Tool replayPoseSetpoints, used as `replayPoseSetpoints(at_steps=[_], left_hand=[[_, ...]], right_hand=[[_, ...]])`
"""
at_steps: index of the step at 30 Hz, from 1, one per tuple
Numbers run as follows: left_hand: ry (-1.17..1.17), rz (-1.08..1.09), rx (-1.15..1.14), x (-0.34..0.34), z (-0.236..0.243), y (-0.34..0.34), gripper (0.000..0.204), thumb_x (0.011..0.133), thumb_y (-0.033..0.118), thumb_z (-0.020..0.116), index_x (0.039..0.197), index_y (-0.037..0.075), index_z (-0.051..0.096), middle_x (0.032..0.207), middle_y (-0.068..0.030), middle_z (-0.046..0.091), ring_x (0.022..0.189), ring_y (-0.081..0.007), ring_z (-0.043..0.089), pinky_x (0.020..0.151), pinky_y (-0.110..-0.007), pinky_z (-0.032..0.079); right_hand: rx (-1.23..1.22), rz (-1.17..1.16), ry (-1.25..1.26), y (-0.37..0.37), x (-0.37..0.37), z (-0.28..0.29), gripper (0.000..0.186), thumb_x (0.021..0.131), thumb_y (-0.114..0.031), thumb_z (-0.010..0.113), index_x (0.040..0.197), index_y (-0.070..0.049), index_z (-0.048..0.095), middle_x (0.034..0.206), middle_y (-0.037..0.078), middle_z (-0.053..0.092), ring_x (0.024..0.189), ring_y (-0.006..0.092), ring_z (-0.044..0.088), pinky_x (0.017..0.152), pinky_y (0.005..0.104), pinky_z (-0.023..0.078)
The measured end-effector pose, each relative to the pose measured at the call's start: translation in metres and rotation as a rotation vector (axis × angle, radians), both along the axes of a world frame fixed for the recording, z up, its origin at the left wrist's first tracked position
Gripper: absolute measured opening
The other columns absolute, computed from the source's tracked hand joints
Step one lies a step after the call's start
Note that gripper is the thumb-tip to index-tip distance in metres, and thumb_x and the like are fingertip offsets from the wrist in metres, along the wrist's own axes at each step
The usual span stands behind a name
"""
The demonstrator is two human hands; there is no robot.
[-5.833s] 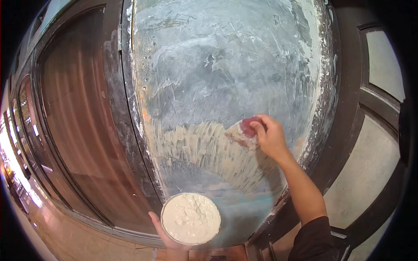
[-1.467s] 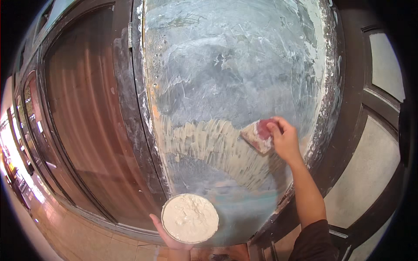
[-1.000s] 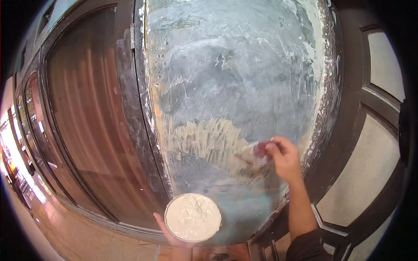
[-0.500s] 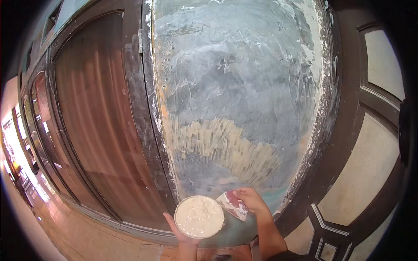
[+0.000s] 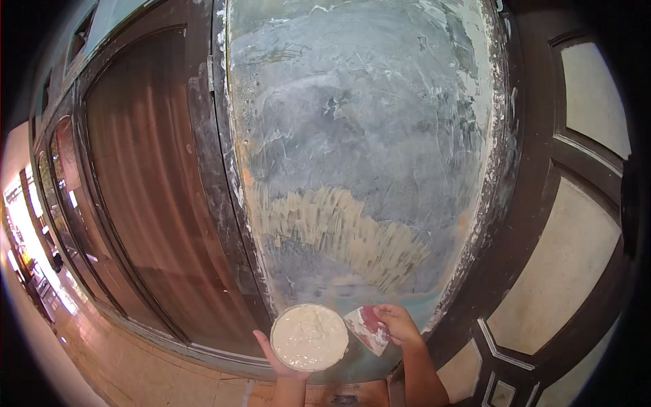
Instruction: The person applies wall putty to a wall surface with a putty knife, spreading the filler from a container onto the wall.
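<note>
A round tub of creamy white putty [image 5: 309, 336] rests in my left hand [image 5: 268, 354], whose thumb shows at the tub's left side; the other fingers are hidden beneath it. In my right hand [image 5: 400, 323] is a red putty knife [image 5: 368, 327], smeared with white, its wide edge beside the tub's right rim. Fingers and thumb pinch the knife's upper right corner. Beyond both hands rises a grey-blue wall panel [image 5: 366, 142], with a band of beige putty strokes [image 5: 346, 230] across its lower part.
Left of the panel stands a dark wooden frame with a brown curtained pane [image 5: 149, 197]. At the right is a dark door with pale panels [image 5: 563, 264]. Tiled floor [image 5: 163, 370] runs along the lower left, toward a bright opening.
The putty knife and my right hand have shifted slightly right and down, with the blade turned a little. The wall has slid slightly left in view. My left hand still holds the tub.
</note>
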State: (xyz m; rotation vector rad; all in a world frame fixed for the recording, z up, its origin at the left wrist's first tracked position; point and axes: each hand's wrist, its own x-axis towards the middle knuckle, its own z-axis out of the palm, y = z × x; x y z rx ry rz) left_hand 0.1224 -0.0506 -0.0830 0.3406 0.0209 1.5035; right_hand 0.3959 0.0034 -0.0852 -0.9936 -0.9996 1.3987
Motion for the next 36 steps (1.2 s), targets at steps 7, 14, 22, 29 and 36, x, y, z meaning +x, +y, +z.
replayPoseSetpoints(at_steps=[7,14,22,29,36], left_hand=[[0.188,0.177,-0.025,0.011,0.045,-0.032,0.103,0.095,0.088,0.027,0.152,0.005,0.050,0.153,-0.0164,0.054,0.134,-0.0385,0.057,0.110,-0.056,0.049],[0.239,0.309,-0.067,0.029,0.044,-0.049,0.104,0.095,0.088,0.029,0.152,0.003,0.048,0.152,-0.0158,0.054,0.136,-0.0358,0.054,0.113,-0.052,0.046],[0.315,0.380,-0.033,0.045,0.045,-0.061,0.106,0.095,0.088,0.025,0.156,0.003,0.044,0.155,-0.0157,0.051,0.140,-0.0338,0.052,0.117,-0.049,0.043],[0.353,0.397,-0.023,0.054,0.041,-0.066,0.107,0.095,0.089,0.024,0.157,0.003,0.042,0.156,-0.0159,0.050,0.141,-0.0332,0.051,0.119,-0.048,0.042],[0.343,0.315,0.007,0.059,0.042,-0.074,0.108,0.095,0.089,0.025,0.157,0.002,0.042,0.155,-0.0167,0.051,0.140,-0.0343,0.052,0.118,-0.048,0.042]], right_hand=[[0.279,-0.385,0.007,-0.039,0.027,0.000,0.013,0.105,-0.007,0.064,0.117,0.000,0.061,0.105,0.007,0.074,0.088,0.0128,0.071,0.074,0.0239,0.057],[0.884,-0.384,-0.777,-0.100,-0.011,0.077,0.023,0.083,0.009,0.066,0.100,-0.001,0.077,0.105,0.014,0.077,0.101,0.0333,0.069,0.093,0.0418,0.055],[1.029,-0.256,-0.888,-0.114,-0.014,0.065,0.036,0.076,0.014,0.064,0.102,-0.005,0.080,0.107,0.009,0.075,0.110,0.0338,0.065,0.099,0.0419,0.053],[1.067,-0.203,-0.899,-0.122,-0.012,0.073,0.042,0.072,0.015,0.066,0.106,-0.006,0.079,0.112,0.009,0.072,0.114,0.0350,0.061,0.099,0.0422,0.053],[1.077,-0.244,-0.893,-0.128,-0.014,0.075,0.041,0.073,0.014,0.068,0.107,-0.007,0.079,0.115,0.009,0.071,0.116,0.0352,0.061,0.099,0.0422,0.053]])
